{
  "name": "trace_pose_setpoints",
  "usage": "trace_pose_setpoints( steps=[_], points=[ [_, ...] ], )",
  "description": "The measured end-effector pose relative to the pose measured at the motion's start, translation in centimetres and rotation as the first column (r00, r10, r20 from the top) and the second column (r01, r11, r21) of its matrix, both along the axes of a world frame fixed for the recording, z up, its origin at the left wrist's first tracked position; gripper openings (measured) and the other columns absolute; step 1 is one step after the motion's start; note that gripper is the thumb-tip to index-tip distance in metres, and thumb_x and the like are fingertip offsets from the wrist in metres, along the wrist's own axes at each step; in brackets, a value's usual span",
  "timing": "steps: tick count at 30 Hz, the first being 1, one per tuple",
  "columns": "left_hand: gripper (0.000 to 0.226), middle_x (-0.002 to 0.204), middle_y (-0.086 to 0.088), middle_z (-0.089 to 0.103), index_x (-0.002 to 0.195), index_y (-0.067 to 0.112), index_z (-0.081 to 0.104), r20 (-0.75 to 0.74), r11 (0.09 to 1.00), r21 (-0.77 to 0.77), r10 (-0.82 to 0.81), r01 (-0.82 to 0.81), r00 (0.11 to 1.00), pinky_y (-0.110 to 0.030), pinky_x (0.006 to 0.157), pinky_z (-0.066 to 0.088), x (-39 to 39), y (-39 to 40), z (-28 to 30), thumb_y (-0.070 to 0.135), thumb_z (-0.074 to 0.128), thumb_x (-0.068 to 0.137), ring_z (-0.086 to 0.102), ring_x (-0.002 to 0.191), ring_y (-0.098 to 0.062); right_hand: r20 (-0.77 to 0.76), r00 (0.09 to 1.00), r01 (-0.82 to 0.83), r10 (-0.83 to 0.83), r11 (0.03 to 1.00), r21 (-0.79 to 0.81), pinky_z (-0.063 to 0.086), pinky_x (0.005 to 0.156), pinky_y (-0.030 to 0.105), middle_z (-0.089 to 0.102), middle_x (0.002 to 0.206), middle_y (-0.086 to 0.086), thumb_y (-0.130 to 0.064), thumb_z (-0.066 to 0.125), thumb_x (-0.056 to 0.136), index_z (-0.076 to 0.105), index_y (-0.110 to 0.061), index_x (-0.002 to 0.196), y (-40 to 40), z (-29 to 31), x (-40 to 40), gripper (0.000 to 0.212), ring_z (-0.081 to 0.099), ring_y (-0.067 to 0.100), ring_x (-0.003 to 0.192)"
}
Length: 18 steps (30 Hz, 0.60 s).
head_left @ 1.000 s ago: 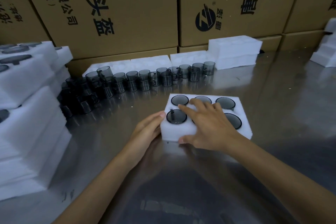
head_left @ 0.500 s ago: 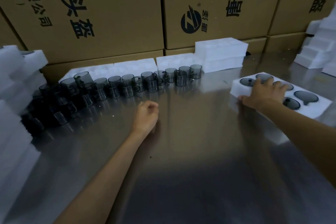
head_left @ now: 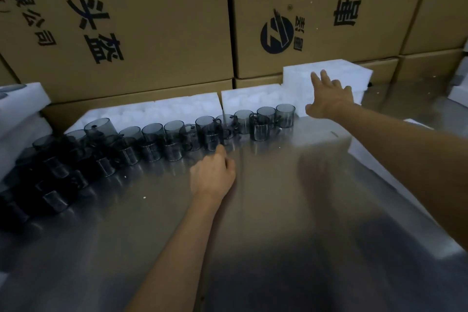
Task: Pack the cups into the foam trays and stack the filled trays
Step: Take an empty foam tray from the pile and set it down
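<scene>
A long row of smoky grey cups (head_left: 174,132) with handles stands across the back of the steel table (head_left: 253,235), thickening into a dark cluster at the left. Behind them lie empty white foam trays (head_left: 162,109), and a taller stack of foam trays (head_left: 352,72) sits at the back right. My right hand (head_left: 329,94) reaches out with straight fingers, touching the front of that stack. My left hand (head_left: 211,175) rests on the table just before the cups, fingers loosely curled, holding nothing.
Large printed cardboard boxes (head_left: 141,20) wall off the back. White foam stacks (head_left: 22,101) rise at the left edge. More foam (head_left: 367,149) lies under my right forearm at the right, blurred. Another foam piece (head_left: 458,92) sits far right.
My right hand let go of the filled tray at the right and swung back to the tall foam stack. My left hand slid forward toward the cups.
</scene>
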State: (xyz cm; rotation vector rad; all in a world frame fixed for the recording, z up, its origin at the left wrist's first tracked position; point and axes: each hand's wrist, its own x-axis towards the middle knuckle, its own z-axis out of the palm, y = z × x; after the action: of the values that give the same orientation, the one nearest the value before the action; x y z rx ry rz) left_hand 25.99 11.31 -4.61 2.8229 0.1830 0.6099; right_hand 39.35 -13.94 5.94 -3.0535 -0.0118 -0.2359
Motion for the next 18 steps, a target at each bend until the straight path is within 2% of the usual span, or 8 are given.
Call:
trace_pose_setpoints(
  steps=[3,6,9,13,15,18],
  points=[
    [0.019,0.086,-0.007,0.071,0.106,0.016,0.050,0.014,1.000,0.023,-0.007,0.006,1.000,-0.035,0.066,0.041,0.6,0.2,-0.5,0.029,0.039,0.096,0.066,0.080,-0.032,-0.009,0.998,-0.053,0.055,0.994,0.097,0.020,0.116,0.052,-0.004,0.166,0.001,-0.029,0.058,0.094,-0.001,-0.020,0.158,0.3,0.0,3.3,0.088,0.017,0.034,0.148],
    [0.023,0.086,-0.007,0.071,0.111,0.017,0.050,0.021,0.999,0.050,0.002,-0.003,1.000,-0.035,0.065,0.041,1.0,0.3,-0.7,0.030,0.039,0.097,0.066,0.079,-0.032,-0.025,0.993,-0.111,0.118,0.975,0.194,0.029,0.114,0.048,0.012,0.163,0.009,-0.029,0.058,0.095,0.014,-0.011,0.157,0.7,-0.2,5.7,0.078,0.027,0.037,0.144],
    [0.022,0.084,-0.005,0.070,0.110,0.017,0.051,0.025,0.998,0.060,0.012,-0.013,1.000,-0.034,0.062,0.038,1.2,0.3,-0.6,0.031,0.039,0.097,0.065,0.077,-0.031,0.095,0.994,-0.083,0.060,0.963,0.255,0.043,0.099,0.047,0.031,0.146,0.017,-0.028,0.059,0.096,0.032,-0.002,0.144,1.5,-0.4,6.6,0.061,0.047,0.044,0.123],
    [0.018,0.084,-0.006,0.071,0.105,0.017,0.050,0.018,0.999,0.048,0.012,-0.013,1.000,-0.034,0.063,0.037,1.1,0.3,-0.5,0.030,0.040,0.096,0.066,0.078,-0.033,0.266,0.963,-0.005,-0.036,0.988,0.151,0.042,0.082,0.044,0.036,0.136,0.022,-0.016,0.064,0.091,0.046,0.005,0.124,1.8,0.4,5.3,0.042,0.049,0.043,0.111],
    [0.016,0.085,-0.007,0.071,0.102,0.018,0.049,0.010,1.000,0.026,0.011,-0.012,1.000,-0.033,0.063,0.037,1.0,0.3,-0.3,0.029,0.041,0.096,0.065,0.079,-0.034,0.345,0.939,-0.020,-0.016,0.995,0.102,0.039,0.075,0.041,0.040,0.129,0.022,-0.010,0.063,0.088,0.053,0.005,0.114,2.1,1.3,3.4,0.032,0.049,0.041,0.106],
    [0.013,0.089,-0.007,0.071,0.098,0.020,0.049,0.002,1.000,-0.018,0.002,-0.002,1.000,-0.033,0.065,0.037,0.9,0.3,0.0,0.030,0.042,0.095,0.065,0.083,-0.033,0.483,0.872,-0.100,0.087,0.995,0.001,0.036,0.072,0.038,0.047,0.118,0.021,-0.011,0.061,0.085,0.058,0.004,0.112,3.4,3.4,-1.1,0.031,0.051,0.039,0.099]
  ],
)
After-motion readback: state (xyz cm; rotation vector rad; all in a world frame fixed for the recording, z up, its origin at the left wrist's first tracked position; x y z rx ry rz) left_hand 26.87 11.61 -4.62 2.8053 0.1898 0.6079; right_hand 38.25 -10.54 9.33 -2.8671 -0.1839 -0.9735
